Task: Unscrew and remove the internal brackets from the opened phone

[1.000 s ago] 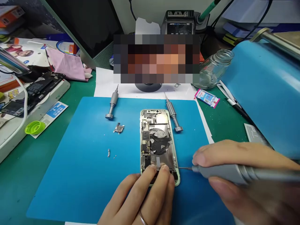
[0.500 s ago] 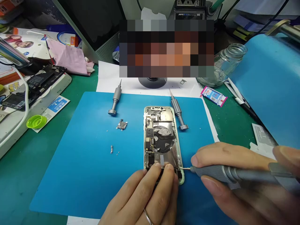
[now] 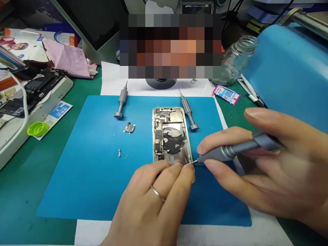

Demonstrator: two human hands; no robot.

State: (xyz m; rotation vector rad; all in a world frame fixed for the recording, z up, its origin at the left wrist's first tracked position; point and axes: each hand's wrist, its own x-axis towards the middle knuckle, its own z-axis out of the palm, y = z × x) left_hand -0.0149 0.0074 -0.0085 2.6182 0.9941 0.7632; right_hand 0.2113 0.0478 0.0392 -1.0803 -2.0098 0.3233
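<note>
An opened phone [image 3: 176, 118], its board and inner metal plate exposed, lies face up on the blue mat [image 3: 84, 184]. Bent over its lower end is my left hand [image 3: 156, 194], with a ring on one finger; the fingers hold the phone there and cover much of that end. My right hand [image 3: 271, 164] grips a grey precision screwdriver [image 3: 217, 154] lying at a slant. Its thin tip meets the phone's right edge, close to my left fingertips. Whether the tip sits on a screw is too small to tell.
Two more screwdrivers [image 3: 121, 101] [image 3: 188, 112] lie on the mat. Left of the phone are a small metal part [image 3: 129, 128] and a tiny bracket [image 3: 119, 153]. A glass jar [image 3: 238, 59] stands back right; a green cap [image 3: 38, 128] lies at left.
The view has shifted, so the mat and phone sit slightly higher and further left. My left hand has curled over more of the phone's lower end; the screwdriver's handle has tilted up.
</note>
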